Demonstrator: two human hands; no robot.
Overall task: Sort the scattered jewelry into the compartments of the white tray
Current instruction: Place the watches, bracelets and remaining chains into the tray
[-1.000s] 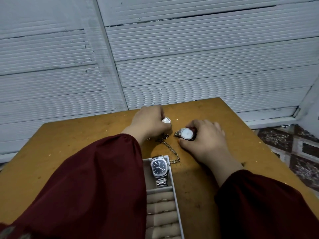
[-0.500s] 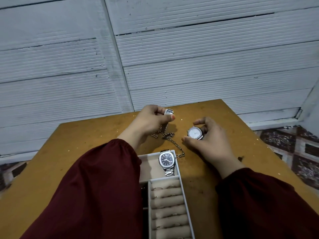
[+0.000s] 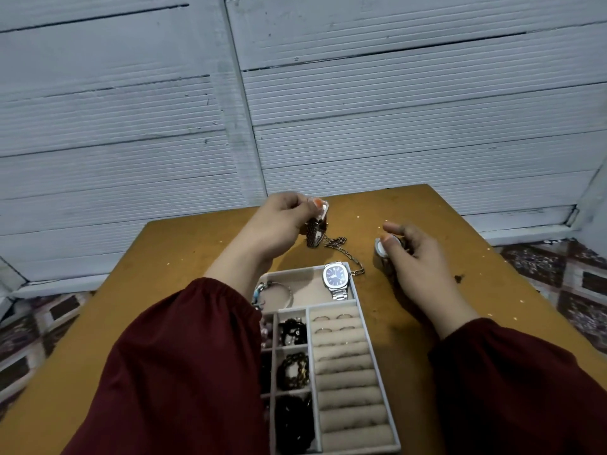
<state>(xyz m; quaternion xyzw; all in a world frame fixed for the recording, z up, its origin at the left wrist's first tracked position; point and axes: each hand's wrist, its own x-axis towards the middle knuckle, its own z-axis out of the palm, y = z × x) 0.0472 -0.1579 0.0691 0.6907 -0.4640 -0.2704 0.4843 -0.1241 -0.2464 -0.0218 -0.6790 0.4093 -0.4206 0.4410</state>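
My left hand pinches a silver watch by its case, lifted above the table with the strap hanging down. My right hand grips a round white-faced watch just over the tabletop. A silver link chain lies on the table between them, running to the white tray. In the tray's top compartment lie a blue-faced silver watch and a bangle. Rings sit in the roll slots; dark bead bracelets fill the small compartments.
The orange-brown table stands against a grey ribbed wall. Its far edge is just behind my hands and its right edge slants down beside my right arm. Patterned floor tiles show on both sides.
My left hand has lifted its watch off the table, strap now dangling. My right hand has picked up the round watch and drawn it to the right. More of the tray has come into view.
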